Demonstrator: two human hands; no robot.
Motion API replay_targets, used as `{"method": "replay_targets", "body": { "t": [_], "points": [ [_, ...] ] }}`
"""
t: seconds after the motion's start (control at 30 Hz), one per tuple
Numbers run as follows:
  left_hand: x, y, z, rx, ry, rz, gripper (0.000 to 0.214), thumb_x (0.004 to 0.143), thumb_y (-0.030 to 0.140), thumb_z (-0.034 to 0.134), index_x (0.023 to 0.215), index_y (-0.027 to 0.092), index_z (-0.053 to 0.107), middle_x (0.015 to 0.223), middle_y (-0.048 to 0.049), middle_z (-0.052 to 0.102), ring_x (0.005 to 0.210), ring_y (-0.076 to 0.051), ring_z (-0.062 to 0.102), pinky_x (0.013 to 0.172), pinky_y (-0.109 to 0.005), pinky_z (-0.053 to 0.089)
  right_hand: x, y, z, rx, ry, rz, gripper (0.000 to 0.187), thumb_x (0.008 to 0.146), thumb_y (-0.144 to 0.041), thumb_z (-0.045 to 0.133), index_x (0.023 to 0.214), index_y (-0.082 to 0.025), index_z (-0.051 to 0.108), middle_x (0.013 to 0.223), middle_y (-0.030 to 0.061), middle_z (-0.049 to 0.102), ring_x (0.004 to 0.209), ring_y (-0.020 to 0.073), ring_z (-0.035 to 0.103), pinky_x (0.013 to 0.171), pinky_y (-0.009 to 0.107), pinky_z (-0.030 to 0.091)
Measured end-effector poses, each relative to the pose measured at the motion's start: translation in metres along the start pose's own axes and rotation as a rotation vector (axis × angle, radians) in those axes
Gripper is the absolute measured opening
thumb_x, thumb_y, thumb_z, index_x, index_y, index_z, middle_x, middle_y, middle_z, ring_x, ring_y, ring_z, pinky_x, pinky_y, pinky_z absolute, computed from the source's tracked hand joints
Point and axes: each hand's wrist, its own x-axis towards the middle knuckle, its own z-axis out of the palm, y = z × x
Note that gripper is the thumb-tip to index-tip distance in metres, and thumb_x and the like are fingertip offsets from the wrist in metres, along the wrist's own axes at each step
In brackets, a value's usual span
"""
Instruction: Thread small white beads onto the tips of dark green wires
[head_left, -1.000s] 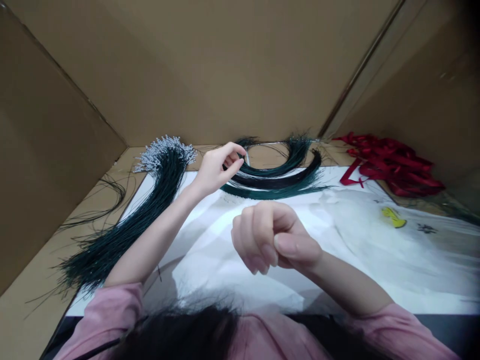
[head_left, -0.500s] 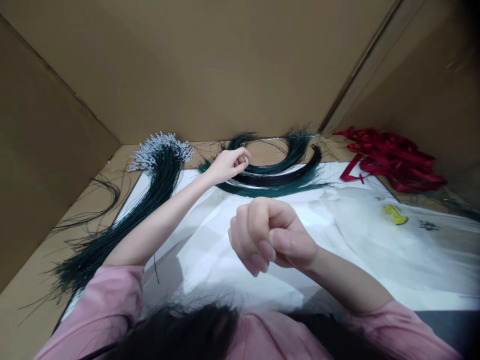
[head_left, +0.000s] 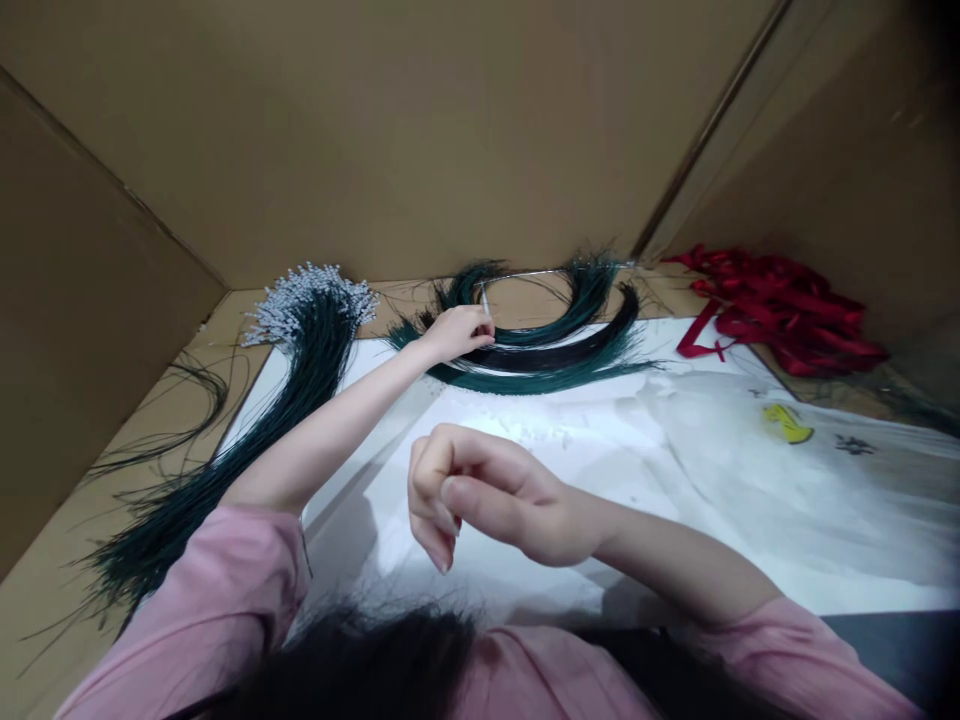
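Note:
My left hand (head_left: 461, 333) reaches to the back, its fingers bent and pinched together beside curved bundles of dark green and black wire-like strands (head_left: 555, 352). A thin pale sliver rises just above those fingertips; I cannot make out whether it is in the grip. Close to my body, my right hand (head_left: 495, 492) hovers over the white sheet (head_left: 420, 410), fingers curled and thumb pressed against the index finger. Whatever lies inside that curl is hidden. Left of my left arm lies a thick bundle of dark green strands (head_left: 300, 390) with small pale beaded tips (head_left: 307, 300).
Red ribbon (head_left: 791, 310) is heaped at the back right. Clear plastic film (head_left: 735, 460) with a yellow mark covers the sheet's right side. Small white bits (head_left: 544, 432) lie mid-sheet. Loose strands (head_left: 206, 405) lie at left. Cardboard walls (head_left: 420, 130) enclose the surface.
My right hand has shifted left and slightly down, its wrist turned, fingers still curled. My left hand has dipped slightly towards the curved strands.

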Motion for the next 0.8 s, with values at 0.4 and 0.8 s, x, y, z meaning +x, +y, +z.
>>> {"method": "replay_targets", "body": {
  "t": [0.4, 0.8],
  "points": [
    [0.01, 0.003, 0.026, 0.171, -0.137, 0.049, 0.03, 0.094, 0.035, 0.058, 0.113, 0.012, 0.061, 0.113, -0.0088, 0.063, 0.104, -0.02, 0.063, 0.091, -0.043, 0.054, 0.0, 0.008, -0.007, 0.019, 0.032, 0.041, 0.008, 0.095, -0.013, 0.053, 0.089, -0.016, 0.049, 0.077, -0.0011, 0.05, 0.068, 0.0086, 0.05, 0.066, 0.025, 0.042],
    [0.007, 0.005, 0.028, 0.217, -0.089, 0.096, 0.025, 0.094, 0.035, 0.057, 0.102, 0.012, 0.063, 0.101, -0.0061, 0.065, 0.097, -0.018, 0.063, 0.091, -0.041, 0.052, -0.003, 0.009, -0.006, -0.01, 0.088, 0.11, 0.011, 0.093, -0.014, 0.056, 0.083, -0.016, 0.051, 0.073, -0.0029, 0.047, 0.063, 0.0078, 0.045, 0.061, 0.024, 0.038]
  ]
}}
